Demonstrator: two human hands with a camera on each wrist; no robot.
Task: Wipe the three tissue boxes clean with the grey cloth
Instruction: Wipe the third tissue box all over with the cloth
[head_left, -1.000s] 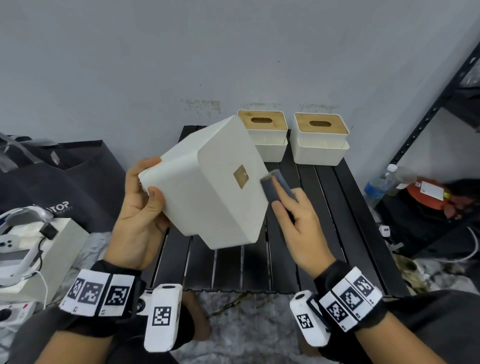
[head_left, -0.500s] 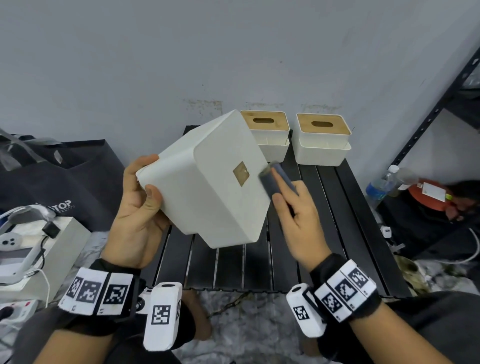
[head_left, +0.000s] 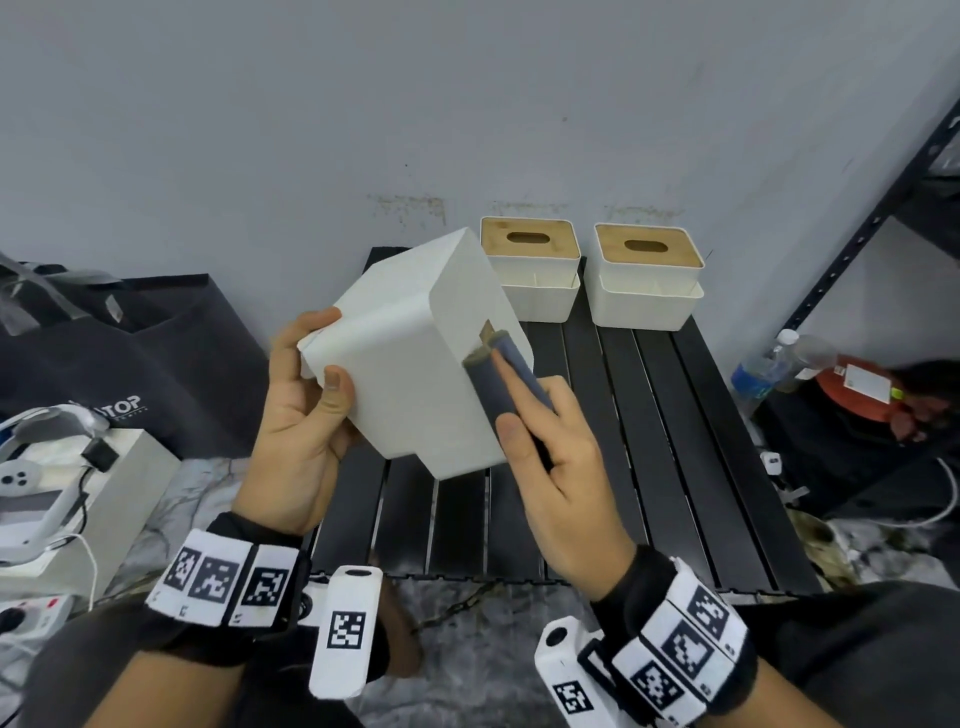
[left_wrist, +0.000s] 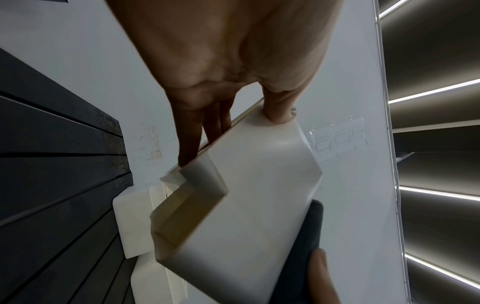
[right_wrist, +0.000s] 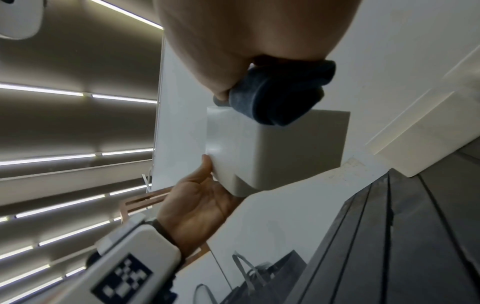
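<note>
Above the black slatted table (head_left: 649, 441): white tissue box (head_left: 415, 364) held tilted in the air, underside toward the camera. Left hand (head_left: 301, 415) grips its left end, thumb on the near face, fingers curled behind. Right hand (head_left: 561, 467) pinches the folded grey cloth (head_left: 498, 384) and presses it flat against the box's right side. Versus a second ago: cloth moved up and left along that face, now covering the small tan square; box turned slightly, more of its long side showing. Other two tissue boxes (head_left: 535, 275) (head_left: 647, 286) unchanged, side by side at the table's far edge by the wall.
</note>
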